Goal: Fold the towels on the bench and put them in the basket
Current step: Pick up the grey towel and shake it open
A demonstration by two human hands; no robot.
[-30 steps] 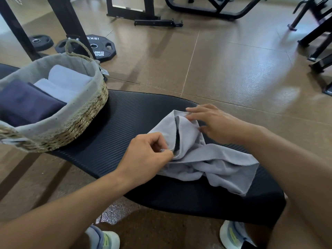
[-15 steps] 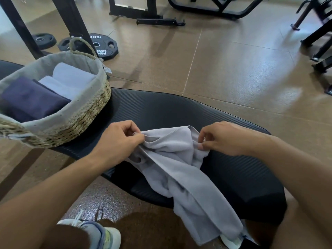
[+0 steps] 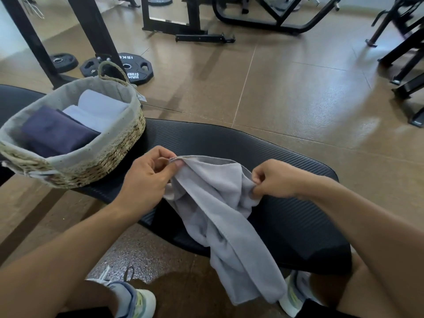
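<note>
A grey towel (image 3: 220, 216) hangs crumpled over the near edge of the black padded bench (image 3: 263, 157), its lower end drooping toward the floor. My left hand (image 3: 146, 177) pinches one top corner of it. My right hand (image 3: 275, 180) grips the top edge further right, so a short stretch of hem runs between the two hands. At the left end of the bench stands a woven basket (image 3: 110, 154) with a grey cloth liner. Inside lie a folded dark blue towel (image 3: 57, 131) and two folded light towels (image 3: 101, 106).
Black weight plates (image 3: 135, 67) lie on the brown floor behind the basket, beside a black rack post (image 3: 96, 31). More black machine frames (image 3: 263, 21) stand at the back and the right. My shoes (image 3: 135, 299) are on the floor below the bench.
The towel lay bunched on the bench a second ago. Both hands have taken its top edge and lifted it, and its lower end now hangs off the near side of the bench.
</note>
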